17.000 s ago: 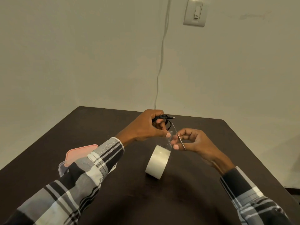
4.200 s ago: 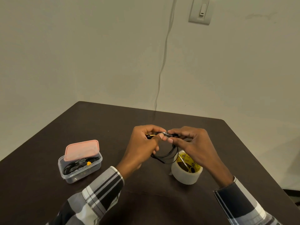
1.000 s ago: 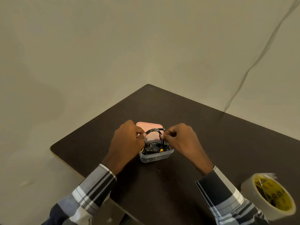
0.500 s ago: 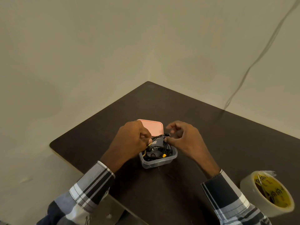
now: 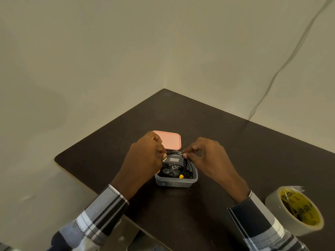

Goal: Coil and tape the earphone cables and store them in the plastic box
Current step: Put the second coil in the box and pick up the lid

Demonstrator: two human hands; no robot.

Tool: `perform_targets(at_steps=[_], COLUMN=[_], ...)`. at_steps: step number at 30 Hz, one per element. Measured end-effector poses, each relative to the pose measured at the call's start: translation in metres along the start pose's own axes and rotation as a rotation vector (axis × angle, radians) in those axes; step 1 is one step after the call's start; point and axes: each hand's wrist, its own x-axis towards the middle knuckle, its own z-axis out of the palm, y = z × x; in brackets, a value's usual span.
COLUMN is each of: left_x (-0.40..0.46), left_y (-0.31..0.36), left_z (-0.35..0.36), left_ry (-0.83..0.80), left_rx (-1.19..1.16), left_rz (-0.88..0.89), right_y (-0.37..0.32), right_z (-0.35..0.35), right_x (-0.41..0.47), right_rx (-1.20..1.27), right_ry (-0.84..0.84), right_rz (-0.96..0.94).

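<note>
A small clear plastic box (image 5: 175, 182) stands near the left corner of the dark table (image 5: 235, 142); black coiled cables and a yellow plug tip lie inside it. Its pink lid (image 5: 171, 140) lies just behind it. My left hand (image 5: 145, 158) and my right hand (image 5: 210, 156) hover over the box, each pinching one end of a coiled, taped black earphone cable (image 5: 175, 153) held across the top of the box. My left hand hides the box's left side.
A roll of clear tape (image 5: 294, 212) with a yellow core lies flat at the table's right front. The table's left edge and far corner are close to the box. A thin wire runs down the wall at right.
The coiled cable sits lower over the box than a second ago. My right fingers, spread half a second ago, now pinch the cable's right end again. The view has shifted slightly.
</note>
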Motion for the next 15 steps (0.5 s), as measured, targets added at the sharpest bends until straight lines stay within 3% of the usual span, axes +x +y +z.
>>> perform_targets(at_steps=[9,15], left_x=[-0.011,-0.012], left_y=[0.006,0.006], left_z=[0.002,0.009], left_ry=[0.140,0.014], left_rx=[-0.014,0.058], left_rz=[0.067,0.070], right_y=[-0.014,-0.020], right_z=[-0.003,0.000], right_x=[-0.014,-0.022], right_rx=[-0.078,-0.230], right_ry=[-0.038,-0.055], right_rz=[-0.003,-0.044])
